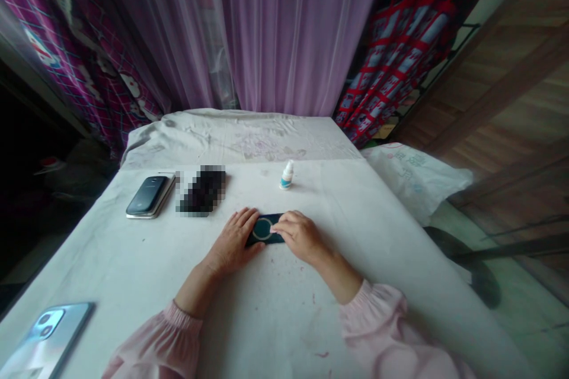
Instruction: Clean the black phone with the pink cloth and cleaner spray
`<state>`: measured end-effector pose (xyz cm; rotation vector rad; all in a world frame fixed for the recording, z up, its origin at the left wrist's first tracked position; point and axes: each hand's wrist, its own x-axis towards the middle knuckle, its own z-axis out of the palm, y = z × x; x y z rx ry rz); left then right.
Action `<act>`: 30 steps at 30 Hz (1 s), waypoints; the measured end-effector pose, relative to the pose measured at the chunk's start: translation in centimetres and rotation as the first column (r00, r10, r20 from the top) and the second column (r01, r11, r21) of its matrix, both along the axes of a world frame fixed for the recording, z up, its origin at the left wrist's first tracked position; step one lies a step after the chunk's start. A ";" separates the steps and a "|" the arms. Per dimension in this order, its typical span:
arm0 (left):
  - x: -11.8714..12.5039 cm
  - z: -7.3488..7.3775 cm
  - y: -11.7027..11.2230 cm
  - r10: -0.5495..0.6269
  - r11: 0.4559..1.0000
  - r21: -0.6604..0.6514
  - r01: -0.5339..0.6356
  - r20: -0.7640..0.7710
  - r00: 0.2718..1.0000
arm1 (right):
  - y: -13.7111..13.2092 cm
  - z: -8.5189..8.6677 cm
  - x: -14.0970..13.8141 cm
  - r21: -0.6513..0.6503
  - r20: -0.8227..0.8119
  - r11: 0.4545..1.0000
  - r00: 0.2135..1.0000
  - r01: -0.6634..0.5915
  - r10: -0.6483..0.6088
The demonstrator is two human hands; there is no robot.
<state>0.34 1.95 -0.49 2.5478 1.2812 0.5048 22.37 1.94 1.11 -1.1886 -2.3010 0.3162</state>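
Note:
In the middle of the table lies a dark phone, or phone case (263, 229), flat with its long side left to right. A pale ring shows on its upper face. My left hand (233, 241) grips its left end, fingers along the far edge and thumb along the near edge. Above its right part, my right hand (302, 237) is closed in a pinch, fingertips at the ring. Something small and pale seems to be between those fingertips, too small to name. A white spray bottle (287, 176) with a blue label stands upright beyond my hands.
A dark phone (149, 195) rests on another flat item at the left, beside a pixelated dark object (202, 190). A silvery-blue phone (48, 337) lies at the near left. Red scraps (322, 355) dot the white tablecloth (275, 320). A plastic bag (413, 177) hangs off the right edge.

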 end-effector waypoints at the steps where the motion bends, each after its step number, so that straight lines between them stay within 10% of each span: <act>1: 0.1 0.0 0.0 0.002 1.000 -0.006 -0.002 -0.002 1.000 | -0.6 -0.2 0.0 0.021 -0.016 1.000 1.000 -0.017 0.018; 10: -1.1 -0.3 1.3 -0.117 0.980 -0.167 0.107 -0.053 0.992 | -2.3 -0.1 -1.7 0.186 0.102 0.969 0.984 -0.164 0.146; 22: -2.5 0.8 2.9 -0.289 0.906 -0.336 0.257 -0.050 0.956 | -2.9 -0.2 5.7 0.159 0.050 0.983 0.995 -0.088 0.081; 30: -2.5 0.5 2.8 -0.263 0.915 -0.322 0.241 -0.025 0.964 | -2.0 -0.3 -1.8 0.136 0.105 0.976 0.982 -0.168 0.154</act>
